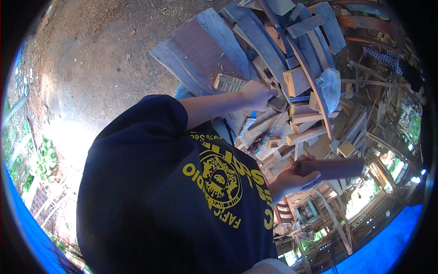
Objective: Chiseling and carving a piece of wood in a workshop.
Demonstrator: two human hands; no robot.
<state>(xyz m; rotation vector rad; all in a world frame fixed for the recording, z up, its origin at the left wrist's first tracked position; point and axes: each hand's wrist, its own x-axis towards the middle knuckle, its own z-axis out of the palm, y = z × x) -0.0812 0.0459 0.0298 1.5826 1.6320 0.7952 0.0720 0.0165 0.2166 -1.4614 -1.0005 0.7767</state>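
Note:
My left hand [259,96] is closed in a fist over the cluttered work surface. A dark wooden block [277,104] lies right beside its fingers; what the fist grips is hidden. My right hand [299,176] is lower in the picture, raised apart from the wood pile. Its fingers and thumb wrap one end of a reddish-brown wooden block [337,168], whose free end points right. Close to the left hand are a pale wooden block [295,82], a long curved wooden strip [311,84] and a slatted light wood piece [228,84].
A wide brown board [196,50] lies beyond my left arm. Several planks [260,39] and offcuts [306,130] are heaped together, with a clear plastic bag [328,84] among them. A saw-like tool with a brown handle [269,13] rests on top. Dirt floor [100,59] spreads at upper left.

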